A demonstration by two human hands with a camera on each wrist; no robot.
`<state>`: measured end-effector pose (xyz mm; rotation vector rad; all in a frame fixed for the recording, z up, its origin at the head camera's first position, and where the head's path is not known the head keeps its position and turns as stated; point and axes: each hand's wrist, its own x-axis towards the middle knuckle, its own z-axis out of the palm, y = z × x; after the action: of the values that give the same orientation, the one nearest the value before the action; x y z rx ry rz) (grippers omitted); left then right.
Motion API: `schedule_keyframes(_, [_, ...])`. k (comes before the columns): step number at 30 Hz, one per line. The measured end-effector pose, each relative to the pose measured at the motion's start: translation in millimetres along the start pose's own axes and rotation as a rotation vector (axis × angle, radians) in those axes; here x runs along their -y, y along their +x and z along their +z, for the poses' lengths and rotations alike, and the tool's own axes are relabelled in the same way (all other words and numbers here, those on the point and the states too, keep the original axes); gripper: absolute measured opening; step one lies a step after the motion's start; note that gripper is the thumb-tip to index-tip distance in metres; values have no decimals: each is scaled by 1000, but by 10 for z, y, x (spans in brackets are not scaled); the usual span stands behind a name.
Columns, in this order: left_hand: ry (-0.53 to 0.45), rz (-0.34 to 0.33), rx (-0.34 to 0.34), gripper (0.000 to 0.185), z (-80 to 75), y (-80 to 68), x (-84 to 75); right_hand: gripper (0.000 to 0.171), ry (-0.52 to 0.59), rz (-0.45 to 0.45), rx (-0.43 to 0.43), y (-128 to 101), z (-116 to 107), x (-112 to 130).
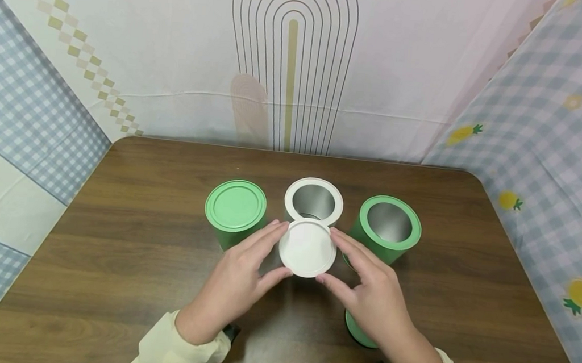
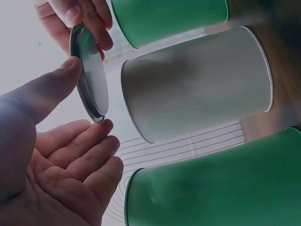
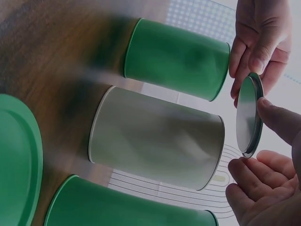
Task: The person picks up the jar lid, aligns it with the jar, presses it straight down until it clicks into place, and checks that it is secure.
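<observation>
Both hands hold a round white lid (image 1: 308,248) by its rim, thumbs at the near side and fingers at the far side. My left hand (image 1: 245,275) pinches its left edge, my right hand (image 1: 372,285) its right edge. Just beyond the lid stands an uncovered white can (image 1: 290,195), its metal inside showing. In the left wrist view the lid (image 2: 96,75) is held apart from the white can (image 2: 197,84), above its mouth. The lid's metallic underside (image 3: 247,115) shows in the right wrist view.
A green can with its lid on (image 1: 236,205) stands left of the white can. To the right stands an uncovered green can (image 1: 383,248). A green lid (image 1: 358,330) lies on the wooden table (image 1: 126,248) near the right wrist. A patterned cloth (image 1: 188,54) hangs behind.
</observation>
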<state>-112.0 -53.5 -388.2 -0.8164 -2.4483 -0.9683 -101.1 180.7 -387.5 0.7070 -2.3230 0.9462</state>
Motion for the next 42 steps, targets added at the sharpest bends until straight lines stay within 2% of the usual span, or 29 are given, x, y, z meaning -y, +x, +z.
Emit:
schedule_keyframes(15, [37, -3, 23, 69, 7, 80, -18, 74, -31, -4, 24, 53, -40, -52])
schedule_keyframes(32, [50, 17, 11, 69, -25, 126, -32, 73, -43, -23, 23, 107, -71, -53])
schedule_keyframes(42, [54, 10, 15, 69, -49, 158, -45, 71, -44, -3, 41, 138, -82, -41])
